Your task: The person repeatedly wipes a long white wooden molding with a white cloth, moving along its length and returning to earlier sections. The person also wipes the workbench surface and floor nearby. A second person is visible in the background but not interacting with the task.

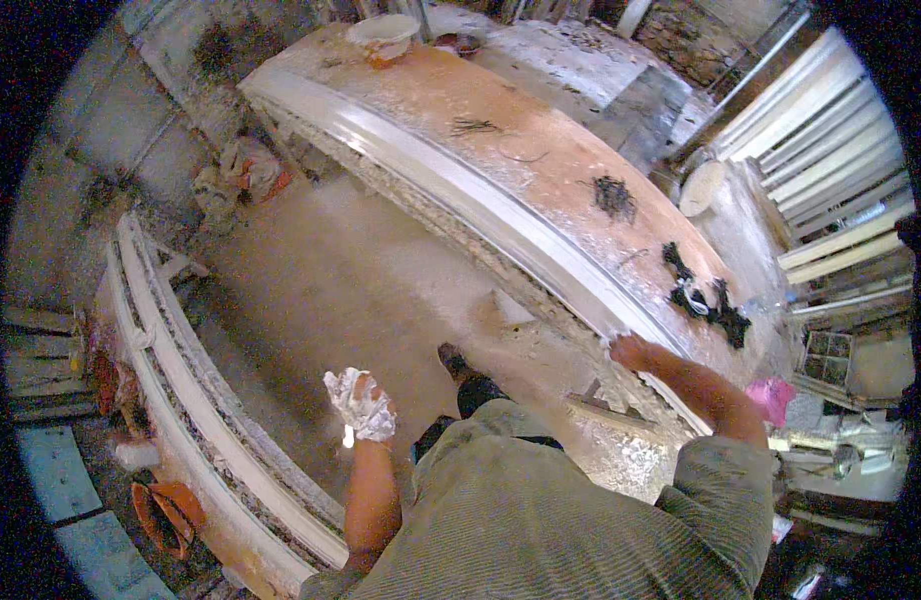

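My left hand (373, 418) is held above the floor, thickly coated in white paste. Its fingers curl around a lump of white plaster (349, 388), and a bit hangs below it. To the right, my right hand (636, 352) rests on the long white plaster moulding (501, 222) along the near edge of the workbench. Its fingers are bunched together with white at the tips; whatever they may hold is too small to make out. The moulding is smooth and shiny, with lengthwise ridges.
The orange-brown bench top (561, 140) bears dark fibre clumps (613, 198), black rags (709, 305) and a pale basin (383, 32). Long white mouldings (196, 400) lie on the left bench beside an orange container (169, 515). A wooden piece (616, 408) juts out below my right hand.
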A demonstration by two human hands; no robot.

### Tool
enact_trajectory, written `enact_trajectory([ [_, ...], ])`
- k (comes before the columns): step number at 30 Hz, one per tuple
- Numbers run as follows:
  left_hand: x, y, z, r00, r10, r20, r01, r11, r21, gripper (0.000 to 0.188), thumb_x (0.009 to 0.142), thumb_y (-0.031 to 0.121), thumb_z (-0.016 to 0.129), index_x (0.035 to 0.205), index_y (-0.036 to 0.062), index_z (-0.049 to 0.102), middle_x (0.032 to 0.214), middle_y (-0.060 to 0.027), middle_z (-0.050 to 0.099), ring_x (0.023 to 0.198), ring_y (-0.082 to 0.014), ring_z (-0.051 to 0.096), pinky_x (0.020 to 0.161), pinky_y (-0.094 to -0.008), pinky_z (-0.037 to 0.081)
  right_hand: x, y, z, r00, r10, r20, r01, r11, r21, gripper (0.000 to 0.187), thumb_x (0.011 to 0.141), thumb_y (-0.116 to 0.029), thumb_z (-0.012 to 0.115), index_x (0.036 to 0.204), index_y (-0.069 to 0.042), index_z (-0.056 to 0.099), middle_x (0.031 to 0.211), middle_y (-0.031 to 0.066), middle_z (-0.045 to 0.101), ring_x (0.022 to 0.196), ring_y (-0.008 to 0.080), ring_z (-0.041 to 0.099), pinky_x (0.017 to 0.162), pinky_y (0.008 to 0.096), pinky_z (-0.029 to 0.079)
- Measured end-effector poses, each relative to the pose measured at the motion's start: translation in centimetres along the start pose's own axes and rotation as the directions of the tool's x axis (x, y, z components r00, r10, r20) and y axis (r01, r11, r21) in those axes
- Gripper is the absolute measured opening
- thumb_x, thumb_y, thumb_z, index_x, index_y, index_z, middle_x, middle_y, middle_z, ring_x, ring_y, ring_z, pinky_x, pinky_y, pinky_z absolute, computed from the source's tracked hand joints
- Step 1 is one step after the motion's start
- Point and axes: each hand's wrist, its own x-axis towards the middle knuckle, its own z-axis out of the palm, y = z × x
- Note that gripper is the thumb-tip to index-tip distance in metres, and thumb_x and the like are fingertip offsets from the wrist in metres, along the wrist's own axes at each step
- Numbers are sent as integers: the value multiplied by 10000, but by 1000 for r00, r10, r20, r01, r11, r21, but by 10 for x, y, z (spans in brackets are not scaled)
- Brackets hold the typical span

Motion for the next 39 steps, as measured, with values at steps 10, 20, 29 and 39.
enact_trajectory([
  [10, 39, -124, -102, 807, -43, -589, 74, 997, 29, 260, 870, 245, 375, 905, 65, 560, 930, -128, 578, 827, -274, 504, 801, -416, 437, -95, -28, -15, 891, 269, -365, -171, 945, 279, 362, 730, -73, 505, 1086, -134, 524, 1069, 145, 501, 995, 326, 498, 792, 506, 411],
  [20, 102, -213, -205, 909, -104, -403, 294, -526, 798, 203, 824, 136, 405, 953, 59, 543, 959, -113, 570, 894, -239, 527, 836, -328, 428, -47, -68, -130, 584, 31, -811, 306, 917, 255, 660, 687, -46, 531, 1296, -200, 332, 1316, 81, 336, 1178, 317, 331, 964, 475, 256],
  [29, 83, -138, -139, 775, 596, -213, 403, -205, 892, 235, 875, 206, 406, 961, 36, 544, 1028, -153, 575, 1009, -282, 531, 917, -390, 408, 6, 0, -139, 882, 177, -437, 22, 910, 413, 320, 723, -172, 580, 975, 20, 534, 1136, 244, 439, 1095, 380, 433, 832, 516, 425],
  [39, -20, -159, -99, 653, 608, -451, -333, 766, 550, 264, 904, 216, 348, 976, 31, 523, 1054, -141, 552, 1022, -286, 507, 914, -391, 399, 89, 7, -182, 759, 28, -651, 64, 991, 117, 183, 757, -136, 488, 887, -23, 550, 957, 186, 519, 958, 350, 524, 742, 508, 468],
])
